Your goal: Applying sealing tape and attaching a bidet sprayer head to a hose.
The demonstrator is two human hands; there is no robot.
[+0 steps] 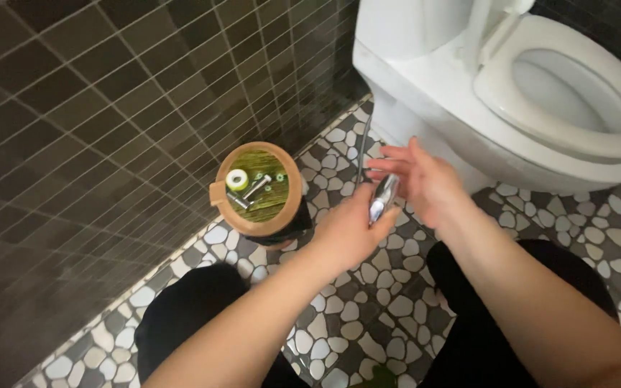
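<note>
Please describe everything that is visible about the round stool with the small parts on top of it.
The round stool stands upright on the pebble floor, close to the dark tiled wall and left of the white toilet. Its top is green inside a tan rim that looks like wood, with a small tab on the left edge; the base is dark. On it lie a white tape roll, a metal bolt and small green washers. No hand touches it; the left hand is nearest.
</note>
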